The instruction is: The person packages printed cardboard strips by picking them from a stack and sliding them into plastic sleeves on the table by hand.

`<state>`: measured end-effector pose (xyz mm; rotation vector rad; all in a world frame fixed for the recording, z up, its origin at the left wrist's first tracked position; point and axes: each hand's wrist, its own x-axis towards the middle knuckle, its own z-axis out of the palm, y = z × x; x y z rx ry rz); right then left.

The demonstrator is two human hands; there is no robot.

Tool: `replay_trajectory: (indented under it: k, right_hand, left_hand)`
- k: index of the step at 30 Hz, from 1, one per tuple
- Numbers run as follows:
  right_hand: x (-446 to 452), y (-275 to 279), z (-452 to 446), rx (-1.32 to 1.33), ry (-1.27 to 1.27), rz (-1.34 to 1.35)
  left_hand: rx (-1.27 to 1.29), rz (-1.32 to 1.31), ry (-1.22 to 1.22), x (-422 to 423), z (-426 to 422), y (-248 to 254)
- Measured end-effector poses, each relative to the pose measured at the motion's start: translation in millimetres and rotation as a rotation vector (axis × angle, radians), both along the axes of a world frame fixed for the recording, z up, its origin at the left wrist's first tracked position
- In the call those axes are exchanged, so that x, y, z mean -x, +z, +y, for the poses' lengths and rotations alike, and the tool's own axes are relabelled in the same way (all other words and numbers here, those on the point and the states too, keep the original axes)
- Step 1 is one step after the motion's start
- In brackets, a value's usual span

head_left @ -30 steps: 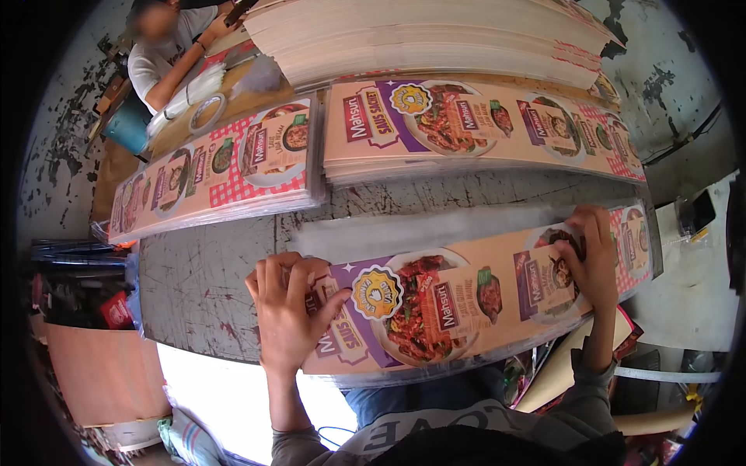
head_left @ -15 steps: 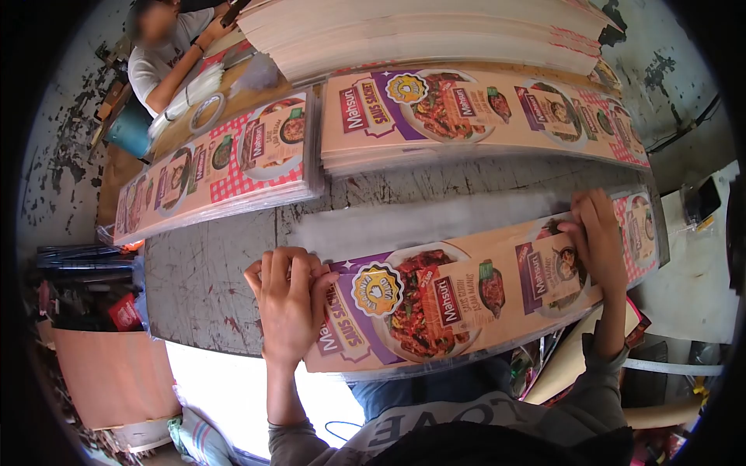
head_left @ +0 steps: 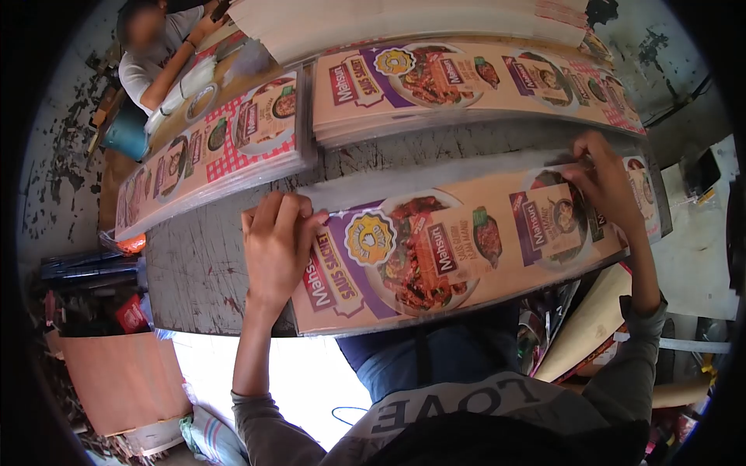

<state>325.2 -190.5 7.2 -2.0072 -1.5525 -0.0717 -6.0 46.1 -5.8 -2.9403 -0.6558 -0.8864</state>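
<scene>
A long printed sheet with food pictures lies in clear plastic at the table's near edge. My left hand pinches its upper left corner between thumb and curled fingers. At the sheet's upper right edge, my right hand grips it with thumb and fingers together. A clear plastic flap extends beyond the sheet's far edge. Farther back, a stack of similar printed sheets sits behind my hands, beside another stack on the left.
The scratched grey tabletop lies under the work. A tall pile of pale boards stands at the back. At the upper left are a tape roll, a blue-green container and another person seated at the table.
The view has tipped, so everything on the table appears higher. Both hands still hold the sheet's far edge; my left fingers have curled more tightly at the corner.
</scene>
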Motion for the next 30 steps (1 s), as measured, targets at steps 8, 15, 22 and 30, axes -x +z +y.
replay_trajectory:
  k: [8, 15, 22, 30]
  right_hand:
    - [-71.1, -3.2, -54.0, 0.087, -0.218, -0.121]
    - [-80.8, -9.3, -59.8, 0.061, -0.271, 0.101]
    - [-88.3, -14.7, -59.0, -0.004, -0.218, 0.049]
    - [-84.2, -16.6, -66.4, 0.074, -0.347, 0.045]
  left_hand:
    - [0.511, -0.081, -0.029, 14.0, 10.5, -6.3]
    - [0.312, -0.069, -0.046, 8.4, 7.6, -4.6]
    - [0.335, -0.047, 0.04, 6.4, 4.5, -1.7]
    - [0.282, -0.044, 0.053, 9.2, 2.9, -4.2]
